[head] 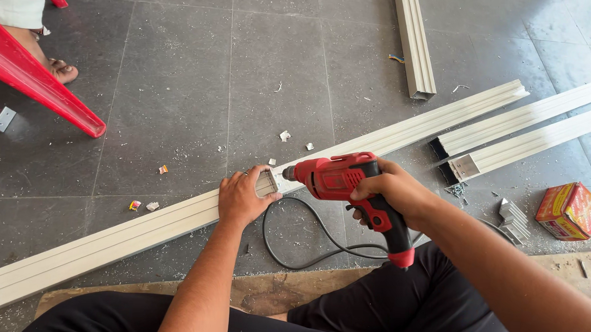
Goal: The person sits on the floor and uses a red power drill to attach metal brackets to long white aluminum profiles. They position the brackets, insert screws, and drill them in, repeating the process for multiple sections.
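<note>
A long white aluminium profile (129, 232) lies diagonally across the grey tiled floor. My left hand (242, 197) presses a small metal bracket (267, 183) against the profile's top. My right hand (396, 189) grips a red corded drill (347, 181), held level, its chuck tip touching the bracket from the right. The drill's black cable (306, 241) loops on the floor in front of my crossed legs.
More white profiles (519, 144) lie at right and one (414, 42) at the top. A red and yellow box (567, 211) and small metal brackets (515, 219) sit at right. A red chair leg (43, 85) and another person's foot (57, 66) are at top left. Chips litter the floor.
</note>
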